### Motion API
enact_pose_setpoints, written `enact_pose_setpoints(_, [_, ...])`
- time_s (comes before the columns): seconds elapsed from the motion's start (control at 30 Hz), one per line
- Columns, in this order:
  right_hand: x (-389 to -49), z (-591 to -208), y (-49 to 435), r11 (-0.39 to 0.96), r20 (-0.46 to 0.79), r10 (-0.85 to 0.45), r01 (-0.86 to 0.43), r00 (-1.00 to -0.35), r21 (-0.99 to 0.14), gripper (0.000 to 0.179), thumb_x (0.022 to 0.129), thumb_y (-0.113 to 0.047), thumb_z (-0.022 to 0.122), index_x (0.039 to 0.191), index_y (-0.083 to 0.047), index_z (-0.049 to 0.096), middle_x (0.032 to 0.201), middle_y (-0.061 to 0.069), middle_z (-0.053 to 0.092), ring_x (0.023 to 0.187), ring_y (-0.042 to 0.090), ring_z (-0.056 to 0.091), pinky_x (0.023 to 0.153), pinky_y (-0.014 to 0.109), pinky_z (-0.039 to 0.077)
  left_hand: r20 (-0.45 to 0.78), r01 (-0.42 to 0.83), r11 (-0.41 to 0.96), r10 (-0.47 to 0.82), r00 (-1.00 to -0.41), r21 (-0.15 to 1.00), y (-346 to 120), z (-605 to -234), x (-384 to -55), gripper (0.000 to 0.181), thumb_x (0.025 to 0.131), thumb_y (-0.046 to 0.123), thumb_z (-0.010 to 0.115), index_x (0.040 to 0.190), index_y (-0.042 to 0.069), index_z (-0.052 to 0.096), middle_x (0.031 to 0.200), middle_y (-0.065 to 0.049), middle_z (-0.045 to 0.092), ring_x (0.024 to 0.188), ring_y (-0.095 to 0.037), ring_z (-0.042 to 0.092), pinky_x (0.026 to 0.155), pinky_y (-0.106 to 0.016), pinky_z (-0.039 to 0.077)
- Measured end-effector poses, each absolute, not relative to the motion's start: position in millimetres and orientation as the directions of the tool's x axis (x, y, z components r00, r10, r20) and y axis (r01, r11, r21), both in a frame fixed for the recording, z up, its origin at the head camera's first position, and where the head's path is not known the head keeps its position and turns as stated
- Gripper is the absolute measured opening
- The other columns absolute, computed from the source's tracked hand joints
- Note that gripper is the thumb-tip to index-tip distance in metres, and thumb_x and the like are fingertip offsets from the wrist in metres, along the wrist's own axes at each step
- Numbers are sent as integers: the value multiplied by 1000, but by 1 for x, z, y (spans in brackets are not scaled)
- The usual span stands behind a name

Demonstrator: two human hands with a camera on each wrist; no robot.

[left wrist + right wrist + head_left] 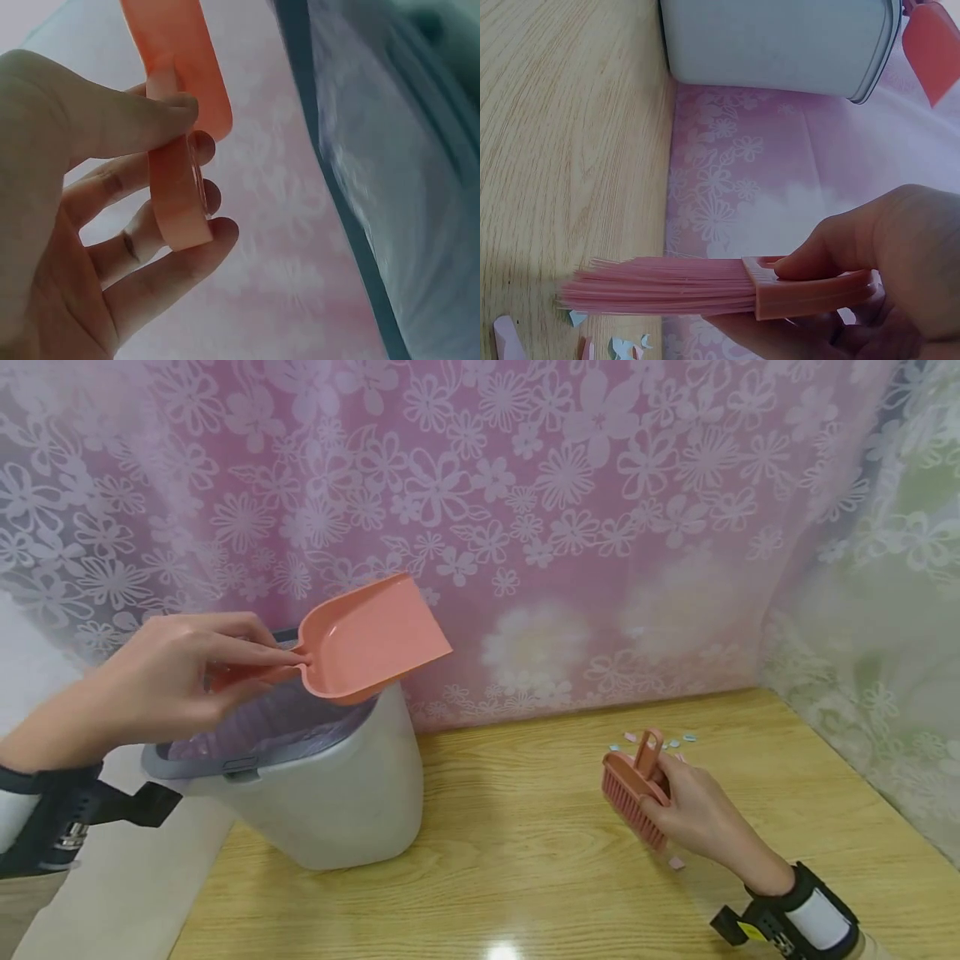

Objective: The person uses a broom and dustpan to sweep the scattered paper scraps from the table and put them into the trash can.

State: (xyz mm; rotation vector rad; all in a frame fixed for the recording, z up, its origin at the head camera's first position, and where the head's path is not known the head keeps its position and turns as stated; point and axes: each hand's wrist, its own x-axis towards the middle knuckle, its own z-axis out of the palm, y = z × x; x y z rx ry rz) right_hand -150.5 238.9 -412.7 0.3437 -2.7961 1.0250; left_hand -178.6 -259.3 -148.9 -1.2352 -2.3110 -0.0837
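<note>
My left hand (187,668) pinches the short handle of a coral dustpan (375,639), held over the right rim of a white trash bin (360,802). The pan's flat face shows no scraps on it. In the left wrist view the thumb and fingers hold the dustpan handle (176,195) beside the bin's liner (397,172). My right hand (697,810) grips a small coral hand brush (633,793) just above the table. Its pink bristles (660,286) point down at the wood in the right wrist view. Paper scraps (675,743) lie behind the brush, and one pink scrap (677,863) lies in front.
The bin, with a grey rim and a translucent liner (277,718), stands on the left of the wooden table (510,860). Behind hangs a pink flowered curtain (525,527); a pale green flowered cloth (870,635) borders the right side.
</note>
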Motion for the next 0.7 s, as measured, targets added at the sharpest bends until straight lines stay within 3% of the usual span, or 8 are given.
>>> enact_pose_setpoints(0.4, [-149, -410, 240, 744, 199, -154, -246, -968, -621, 34, 86, -3, 65, 118, 5, 57, 85, 10, 67, 61, 11, 59, 47, 25, 48, 479, 873, 477, 793, -376, -104, -197, -155, -164, 38, 71, 2, 80, 104, 21, 81, 77, 12, 61, 52, 1, 39, 44, -15, 33])
enact_pose_setpoints(0.7, [-148, -410, 240, 741, 205, -165, -258, -965, -620, 35, 86, -3, 66, 119, 4, 57, 87, 11, 68, 64, 11, 62, 49, 24, 52, 516, 854, 504, 770, -375, -131, -168, -169, -155, 29, 77, 11, 78, 102, 25, 82, 81, 11, 66, 52, 3, 37, 42, -21, 31])
